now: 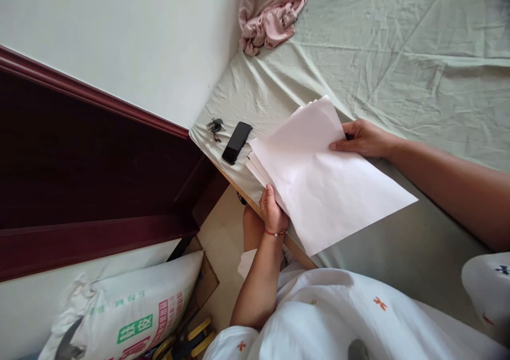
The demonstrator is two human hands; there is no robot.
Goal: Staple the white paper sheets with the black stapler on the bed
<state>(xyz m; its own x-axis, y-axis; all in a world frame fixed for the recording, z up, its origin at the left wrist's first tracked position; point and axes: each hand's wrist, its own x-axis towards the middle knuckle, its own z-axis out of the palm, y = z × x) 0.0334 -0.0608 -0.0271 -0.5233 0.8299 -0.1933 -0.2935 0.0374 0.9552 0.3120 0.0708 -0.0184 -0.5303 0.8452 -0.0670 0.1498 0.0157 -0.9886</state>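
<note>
A white patterned garment (338,317) fills the foreground. Beyond it, the left hand (273,214) pinches a paper stack (322,179) at the bed's edge while the right hand (362,138) grips its far side, seemingly squaring it; aligning edges comes next.

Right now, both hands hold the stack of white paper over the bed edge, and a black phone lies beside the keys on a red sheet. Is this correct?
Not quite: the sheet is pale green, not red. The head view shows it. The rest holds: the left hand and the right hand hold the stack of white paper over the bed edge, and the black phone lies beside the keys.
</note>
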